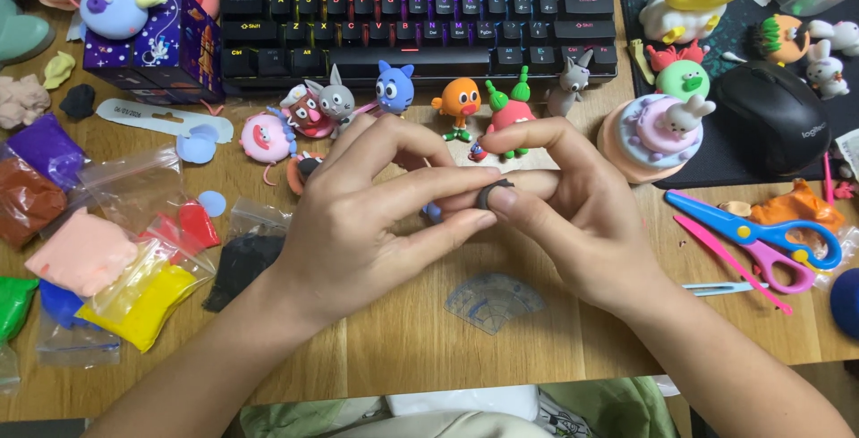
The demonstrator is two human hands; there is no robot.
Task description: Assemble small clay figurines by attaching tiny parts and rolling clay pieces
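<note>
My left hand and my right hand meet above the middle of the wooden desk. Between their fingertips sits a small dark grey piece of clay, curled like a band on a fingertip. My right thumb presses on it and my left fingers pinch it from the other side. A row of small clay figures stands just behind the hands: a blue one, an orange one and a red one with green tops.
A black keyboard lies at the back, with a black mouse at the right. Several bags of coloured clay cover the left. Blue and pink scissors rest at the right. A clear curved ruler lies near the front.
</note>
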